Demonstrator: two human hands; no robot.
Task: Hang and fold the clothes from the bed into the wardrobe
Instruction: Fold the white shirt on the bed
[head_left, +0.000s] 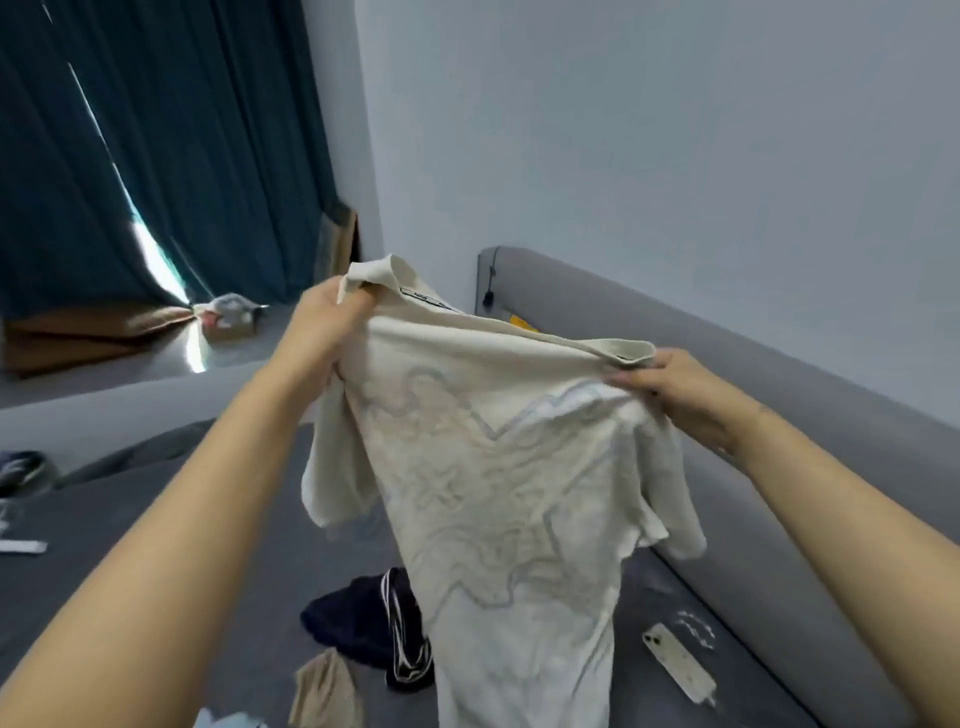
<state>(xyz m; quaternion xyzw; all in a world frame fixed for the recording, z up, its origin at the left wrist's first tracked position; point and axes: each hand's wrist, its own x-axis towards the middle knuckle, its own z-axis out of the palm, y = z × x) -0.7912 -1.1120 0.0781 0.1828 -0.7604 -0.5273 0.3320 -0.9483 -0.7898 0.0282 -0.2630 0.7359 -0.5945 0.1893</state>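
Centre of the frame: cream T-shirt (498, 467) held up in the air above the bed (156, 519), hanging lengthwise, hem dropping out of the bottom edge. Pale wavy print faces the camera, neck label at the top. Left hand (322, 327) grips one shoulder near the collar, fingers (358, 301) curled and clamped on a bunched bit of fabric. Right hand (680, 389) pinches the other shoulder edge, fingers closed on the cloth. Both sleeves dangle loose at the sides. Held by the shoulders like this so the shirt falls flat and straight, probably to sort front from back before folding or hanging; that part is a guess. Wardrobe not in view.

Below the shirt, lower centre: dark garment with white stripes (374, 629) lying crumpled on the bed, beige cloth (327, 691) just beside it at the bottom edge. Both likely waiting their turn. Lower right: phone (678, 662) lying flat on the bed, near the grey padded headboard (727, 364). Far left edge: another dark item, too cut off to name. Upper left: teal curtains (182, 145) with a bright gap of daylight. Upper right: plain pale wall (675, 130).
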